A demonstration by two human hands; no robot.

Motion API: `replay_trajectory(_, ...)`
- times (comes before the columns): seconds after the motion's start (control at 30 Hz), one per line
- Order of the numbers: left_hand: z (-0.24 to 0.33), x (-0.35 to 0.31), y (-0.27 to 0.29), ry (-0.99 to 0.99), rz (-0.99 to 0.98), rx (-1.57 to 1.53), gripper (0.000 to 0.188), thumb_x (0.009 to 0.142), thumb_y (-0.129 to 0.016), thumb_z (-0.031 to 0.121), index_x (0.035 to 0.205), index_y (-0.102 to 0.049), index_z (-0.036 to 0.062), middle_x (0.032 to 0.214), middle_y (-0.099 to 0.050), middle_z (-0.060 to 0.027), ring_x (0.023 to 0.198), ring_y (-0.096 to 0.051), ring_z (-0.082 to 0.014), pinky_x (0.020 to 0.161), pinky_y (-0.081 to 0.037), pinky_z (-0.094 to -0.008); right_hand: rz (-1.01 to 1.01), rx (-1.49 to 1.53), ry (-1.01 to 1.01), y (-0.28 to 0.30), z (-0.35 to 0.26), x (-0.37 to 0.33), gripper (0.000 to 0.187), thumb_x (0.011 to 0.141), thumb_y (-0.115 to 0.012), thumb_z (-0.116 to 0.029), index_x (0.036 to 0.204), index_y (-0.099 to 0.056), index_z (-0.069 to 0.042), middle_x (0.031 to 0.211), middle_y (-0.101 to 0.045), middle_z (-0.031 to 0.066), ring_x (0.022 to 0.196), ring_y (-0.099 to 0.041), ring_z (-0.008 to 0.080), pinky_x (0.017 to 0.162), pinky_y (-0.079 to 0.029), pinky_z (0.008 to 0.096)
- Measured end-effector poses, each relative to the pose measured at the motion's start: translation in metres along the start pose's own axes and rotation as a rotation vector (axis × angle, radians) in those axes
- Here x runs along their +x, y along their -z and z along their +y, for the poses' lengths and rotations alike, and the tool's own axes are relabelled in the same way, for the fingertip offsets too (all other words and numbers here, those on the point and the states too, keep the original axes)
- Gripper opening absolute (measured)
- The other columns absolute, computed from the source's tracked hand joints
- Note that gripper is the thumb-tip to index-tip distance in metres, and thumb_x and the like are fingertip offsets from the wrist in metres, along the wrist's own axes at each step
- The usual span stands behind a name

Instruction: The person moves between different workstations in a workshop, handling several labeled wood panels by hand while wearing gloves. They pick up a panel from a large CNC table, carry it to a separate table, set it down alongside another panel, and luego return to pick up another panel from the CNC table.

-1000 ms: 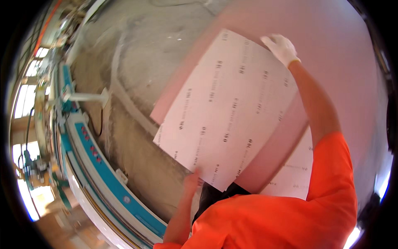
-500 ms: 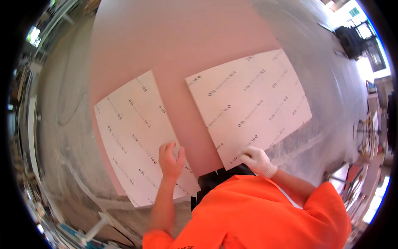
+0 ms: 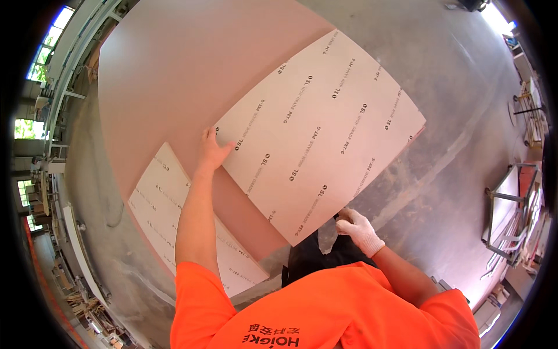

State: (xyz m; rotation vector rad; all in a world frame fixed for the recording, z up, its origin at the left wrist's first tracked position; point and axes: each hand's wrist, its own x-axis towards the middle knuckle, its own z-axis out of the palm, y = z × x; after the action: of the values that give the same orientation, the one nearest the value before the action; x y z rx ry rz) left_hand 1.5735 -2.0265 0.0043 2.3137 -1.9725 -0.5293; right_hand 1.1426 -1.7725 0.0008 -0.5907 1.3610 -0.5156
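Observation:
A large white panel with printed film (image 3: 325, 116) lies on top of a pinkish sheet (image 3: 192, 64) and overhangs its right side. My bare left hand (image 3: 215, 152) rests at the panel's left corner, its fingers and thumb spread, the thumb over the film. My right hand (image 3: 360, 232), in a white knitted glove, is at the panel's near edge with its fingers curled. A small dark bit shows by those fingertips, too little to name. To the left lies a second, narrower white panel (image 3: 160, 200), partly hidden behind my left forearm.
Grey concrete floor (image 3: 442, 174) surrounds the pinkish sheet. A metal-framed cart (image 3: 511, 215) stands at the right. Along the left run a long pale rail (image 3: 81, 256) and piles of wood scraps (image 3: 87, 308). Black cloth (image 3: 325, 256) hangs at my front.
My left hand has gone from the narrower panel to the left corner of the larger one. The view has turned, so both panels appear rotated. My right hand stays by the near edge.

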Motion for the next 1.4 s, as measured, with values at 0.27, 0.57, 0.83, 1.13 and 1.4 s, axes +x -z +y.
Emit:
replay_trajectory(0.27, 0.012, -0.052, 0.008, 0.119, -0.113, 0.032, 0.108, 0.074, -0.085, 0.055, 0.152, -0.039, -0.0042, 0.146, -0.045, -0.0218, 0.137, -0.045, -0.0366, 0.111, -0.043, -0.0463, -0.080, 0.290, -0.056, 0.022, -0.036, 0.005, 0.043, 0.091, -0.069, -0.025, 0.122, -0.061, 0.004, 0.104, -0.067, 0.0051, 0.086, -0.060, 0.0127, 0.074, -0.050, 0.0285)
replay_trajectory(0.57, 0.068, -0.171, -0.025, 0.266, -0.173, 0.027, 0.090, 0.073, -0.085, 0.059, 0.132, -0.059, -0.0028, 0.120, -0.059, -0.0209, 0.111, -0.061, -0.0364, 0.093, -0.051, -0.0452, 0.330, 0.376, 0.060, 0.108, -0.032, 0.006, 0.040, 0.093, -0.067, -0.022, 0.122, -0.062, 0.005, 0.104, -0.070, 0.0076, 0.085, -0.065, 0.0155, 0.073, -0.052, 0.0295)
replay_trajectory(0.83, 0.102, -0.231, -0.050, 0.209, -0.292, -0.139, 0.050, 0.080, -0.082, 0.045, 0.097, -0.070, -0.0008, 0.092, -0.063, -0.0139, 0.082, -0.061, -0.0303, 0.073, -0.049, -0.0420, 0.371, 0.269, 0.025, 0.183, -0.040, 0.007, 0.047, 0.096, -0.069, -0.028, 0.127, -0.060, 0.007, 0.113, -0.070, 0.0121, 0.099, -0.068, 0.0187, 0.087, -0.055, 0.0330)
replay_trajectory(1.13, 0.093, -0.242, -0.065, 0.169, -0.189, -0.334, 0.036, 0.086, -0.076, 0.035, 0.081, -0.068, 0.0004, 0.080, -0.063, -0.0146, 0.076, -0.062, -0.0319, 0.068, -0.048, -0.0436, 0.375, 0.219, 0.024, 0.197, -0.045, 0.016, 0.053, 0.097, -0.068, -0.027, 0.134, -0.057, 0.008, 0.119, -0.069, 0.0127, 0.104, -0.067, 0.0203, 0.092, -0.054, 0.0332)
replay_trajectory(1.4, 0.093, -0.237, -0.064, 0.085, -0.235, -0.201, 0.036, 0.086, -0.075, 0.035, 0.076, -0.069, 0.0018, 0.074, -0.063, -0.0163, 0.070, -0.062, -0.0352, 0.064, -0.048, -0.0452, 0.392, 0.149, 0.090, 0.199, -0.053, -0.004, 0.044, 0.096, -0.067, -0.023, 0.125, -0.063, 0.010, 0.109, -0.070, 0.0121, 0.095, -0.066, 0.0164, 0.083, -0.052, 0.0293)
